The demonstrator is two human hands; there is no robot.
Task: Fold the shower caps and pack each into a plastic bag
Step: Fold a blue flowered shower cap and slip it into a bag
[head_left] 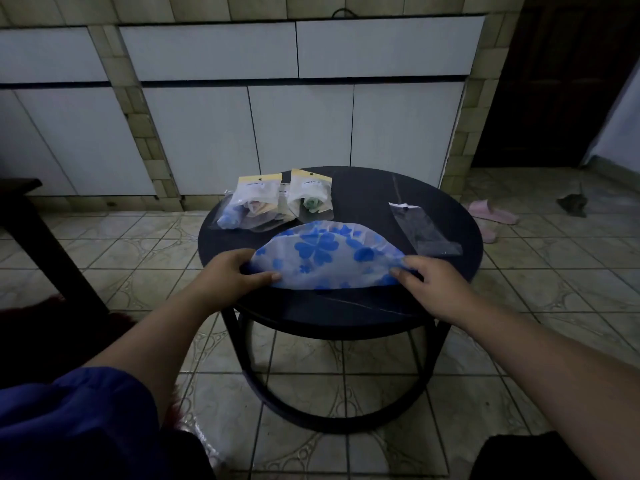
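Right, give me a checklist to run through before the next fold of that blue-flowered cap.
1. Cap folded in half: ok, the shower cap lies as a half-moon on the table.
2. Left hand pinching its end: ok.
3. Right hand pinching the other end: ok.
4. Empty bag ready: ok, the empty plastic bag lies flat, just beyond the right hand.
5. Bag mouth open: cannot tell.
6. Room to fold: ok, the packed bags sit at the far edge, apart from the cap.
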